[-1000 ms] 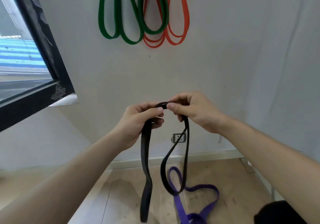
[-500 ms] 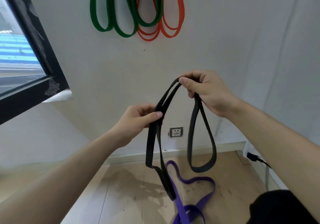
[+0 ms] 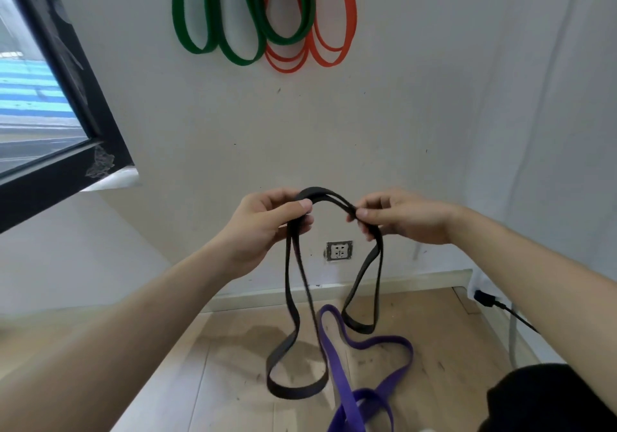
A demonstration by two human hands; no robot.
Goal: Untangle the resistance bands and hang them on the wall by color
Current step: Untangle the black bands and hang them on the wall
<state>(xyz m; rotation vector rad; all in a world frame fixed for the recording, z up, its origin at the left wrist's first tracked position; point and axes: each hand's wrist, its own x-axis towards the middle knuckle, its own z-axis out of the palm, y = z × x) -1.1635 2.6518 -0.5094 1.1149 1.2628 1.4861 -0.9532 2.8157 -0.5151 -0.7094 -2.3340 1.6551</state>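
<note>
A black resistance band is doubled over between my hands in front of the wall. My left hand pinches it at the left of the arch, my right hand at the right. One black loop hangs long below the left hand, a shorter one below the right. A purple band lies twisted on the floor beneath them. High on the wall hang green bands on the left and orange bands on the right, slightly overlapping.
A black window frame juts out at the left. A wall socket sits low on the wall, a plug with its cable at the right. Something dark fills the bottom right corner. The floor is pale wood.
My right hand came down from its raised position to the level of the left. The band now arches between both hands, with a loop hanging under each.
</note>
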